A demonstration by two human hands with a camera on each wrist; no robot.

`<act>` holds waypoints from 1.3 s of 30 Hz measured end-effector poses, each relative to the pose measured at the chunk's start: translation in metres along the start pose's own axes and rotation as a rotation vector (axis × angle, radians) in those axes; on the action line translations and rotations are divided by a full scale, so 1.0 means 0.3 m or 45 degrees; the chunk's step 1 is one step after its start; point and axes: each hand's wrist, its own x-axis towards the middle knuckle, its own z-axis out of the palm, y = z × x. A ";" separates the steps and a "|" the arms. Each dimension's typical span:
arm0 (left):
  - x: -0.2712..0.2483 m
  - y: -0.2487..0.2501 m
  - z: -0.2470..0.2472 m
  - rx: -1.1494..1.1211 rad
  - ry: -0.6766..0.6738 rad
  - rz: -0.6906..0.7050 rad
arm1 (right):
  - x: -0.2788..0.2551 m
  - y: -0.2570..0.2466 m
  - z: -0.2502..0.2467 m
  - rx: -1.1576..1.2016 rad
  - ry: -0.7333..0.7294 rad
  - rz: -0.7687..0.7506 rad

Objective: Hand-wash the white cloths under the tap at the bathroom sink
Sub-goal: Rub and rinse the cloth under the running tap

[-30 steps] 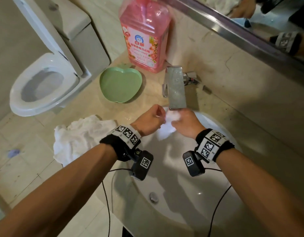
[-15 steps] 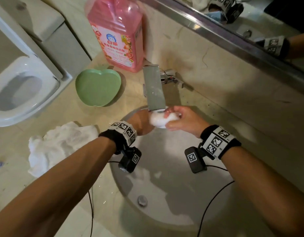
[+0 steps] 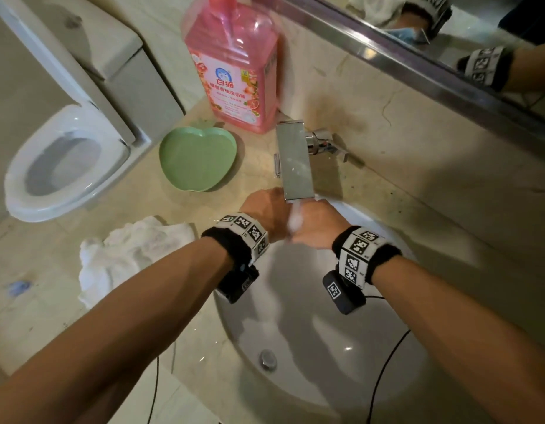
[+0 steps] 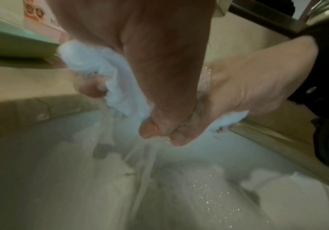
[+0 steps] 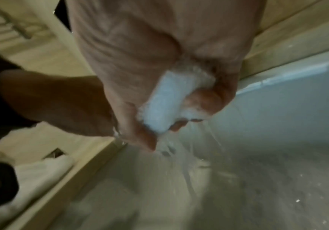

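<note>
Both my hands squeeze a small wet white cloth just under the flat steel tap, over the back of the white sink. My left hand grips one end of the cloth, fingers curled round it. My right hand grips the other end, the cloth rolled tight in its fist. Water runs from the cloth into the basin in both wrist views. A pile of white cloths lies on the counter left of the sink.
A pink detergent bottle stands against the wall behind a green apple-shaped dish. A toilet sits at the left. A mirror runs along the wall above. The sink drain lies near the front.
My hands have drawn closer together and shut round the cloth, which now shows only as a sliver between them. Water now streams off it. The head view has shifted slightly.
</note>
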 end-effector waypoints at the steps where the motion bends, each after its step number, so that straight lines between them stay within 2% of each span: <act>1: 0.004 0.010 0.000 0.043 -0.029 0.016 | 0.002 0.001 0.004 -0.074 0.027 -0.054; 3: 0.010 0.019 0.007 0.030 -0.031 0.048 | 0.006 0.007 0.014 -0.187 0.073 -0.134; 6: 0.015 0.027 0.016 -0.142 -0.028 0.107 | 0.006 0.028 0.022 -0.344 0.152 -0.162; 9: 0.022 0.035 0.020 -0.233 -0.117 0.092 | 0.006 0.043 0.034 -0.348 0.177 -0.167; 13: 0.045 0.035 0.024 -0.148 -0.238 0.065 | 0.001 0.058 0.013 -0.242 0.118 -0.132; 17: 0.038 0.009 0.014 -0.425 -0.266 0.029 | -0.006 0.071 -0.013 -0.078 0.105 -0.117; 20: -0.012 -0.047 0.047 -0.636 -0.290 -0.147 | -0.017 0.082 -0.029 0.126 -0.010 -0.159; 22: -0.051 -0.069 0.056 -0.718 -0.268 -0.163 | -0.024 0.075 -0.040 0.148 -0.001 -0.204; 25: -0.096 -0.071 0.057 -0.732 -0.181 -0.069 | -0.031 0.023 -0.039 0.122 0.017 -0.248; 27: -0.122 -0.070 0.055 -0.906 -0.124 -0.083 | -0.035 -0.006 -0.027 0.110 0.066 -0.206; 31: -0.166 -0.083 0.061 -1.133 0.218 -0.236 | -0.051 -0.040 -0.011 0.366 0.307 -0.158; 33: -0.178 -0.086 0.065 -1.158 0.343 -0.305 | -0.063 -0.052 -0.007 0.394 0.340 -0.155; 37: -0.177 -0.110 0.060 -1.101 0.243 -0.196 | -0.077 -0.047 -0.013 0.452 0.175 -0.179; 39: -0.185 -0.122 0.047 -1.242 0.201 -0.051 | -0.079 -0.026 -0.021 0.518 0.146 -0.191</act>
